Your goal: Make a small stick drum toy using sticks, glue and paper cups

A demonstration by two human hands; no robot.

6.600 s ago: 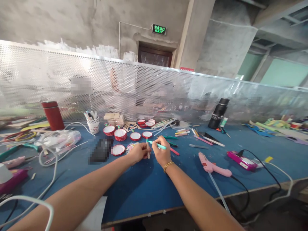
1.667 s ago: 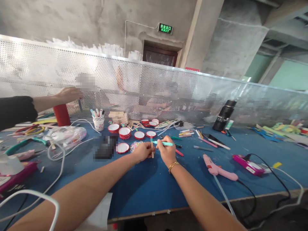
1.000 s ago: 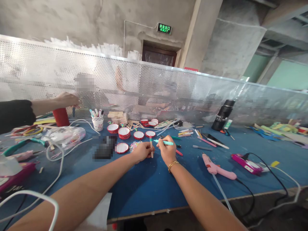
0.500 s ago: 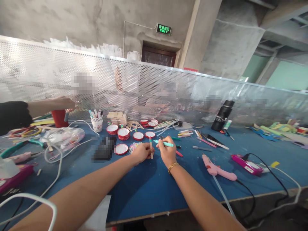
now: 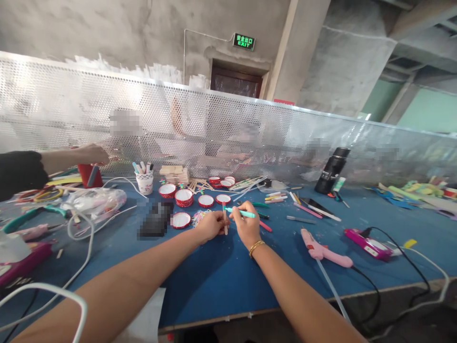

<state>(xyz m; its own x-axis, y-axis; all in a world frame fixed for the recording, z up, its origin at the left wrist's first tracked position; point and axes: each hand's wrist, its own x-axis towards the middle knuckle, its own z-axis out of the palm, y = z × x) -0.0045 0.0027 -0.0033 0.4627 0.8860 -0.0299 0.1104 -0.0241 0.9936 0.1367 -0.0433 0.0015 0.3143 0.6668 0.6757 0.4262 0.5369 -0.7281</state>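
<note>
My left hand (image 5: pixel 210 225) pinches a flat wooden craft stick (image 5: pixel 225 225) and holds it upright on the blue table (image 5: pixel 214 276). My right hand (image 5: pixel 245 227) grips a teal marker (image 5: pixel 242 213) that lies nearly level, its tip at the upper end of the stick, where the wood is coloured. A gold bracelet (image 5: pixel 255 247) circles my right wrist. Just beyond my hands lie several red-rimmed round lids (image 5: pixel 183 197) and a small tangle of coloured bands (image 5: pixel 197 217).
A pink glue gun (image 5: pixel 323 250) and a magenta device (image 5: pixel 367 239) lie to the right, with cables. A black flask (image 5: pixel 332 170) stands at the back. At far left a co-worker's hand (image 5: pixel 91 153) is by a red bottle (image 5: pixel 89 174). A pen cup (image 5: pixel 144 180) stands near.
My hands stay in place with the stick and marker; the marker tip shifts slightly. The co-worker's hand came in at left and sank toward the red bottle.
</note>
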